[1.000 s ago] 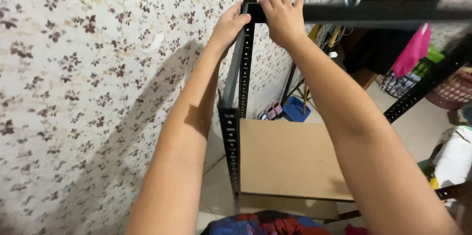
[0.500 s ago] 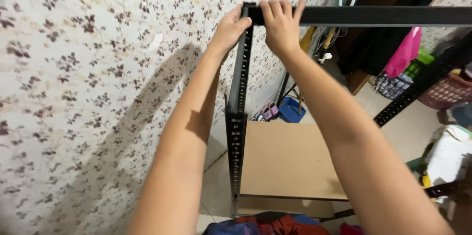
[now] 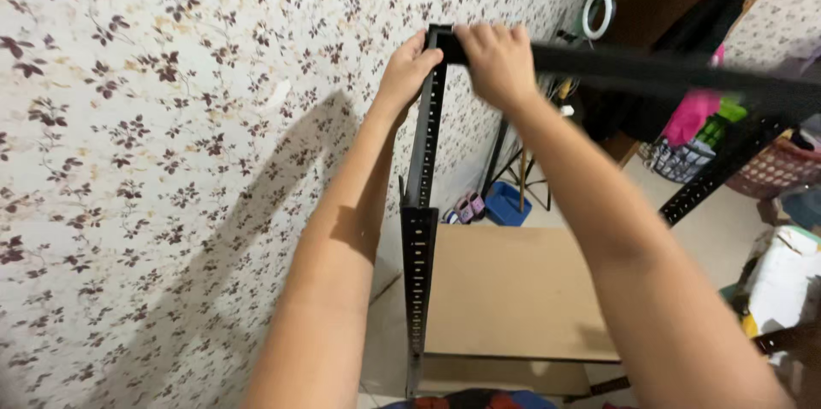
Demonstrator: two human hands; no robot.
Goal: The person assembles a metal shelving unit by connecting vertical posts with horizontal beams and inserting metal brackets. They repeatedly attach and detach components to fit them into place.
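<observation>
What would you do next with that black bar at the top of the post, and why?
Probably press the bar's end down into the post. The right hand grips the black crossbar right at the corner, and the left hand steadies the top of the slotted upright post there. Whether the joint has already seated is hidden by the fingers.
</observation>
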